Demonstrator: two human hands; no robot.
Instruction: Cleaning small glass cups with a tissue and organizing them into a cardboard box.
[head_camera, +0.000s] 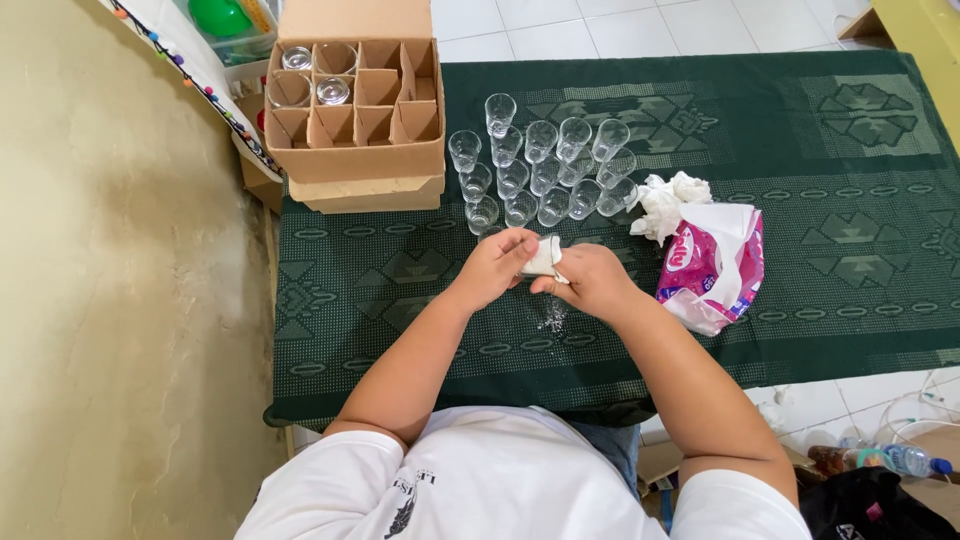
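hands (545, 268) wiping small glass (545, 257) with tissue, long axis toward glasses

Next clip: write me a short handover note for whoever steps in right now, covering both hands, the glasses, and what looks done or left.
Left hand and right hand together hold a white tissue wad, seemingly wrapped round a glass; the glass itself is hidden.
Done: a cluster of small clear drinking glasses stands on the dark green patterned tablecloth.
Left: a few glasses remain in the divided cardboard box.
Used crumpled white tissues lie beside the pink tissue pack.
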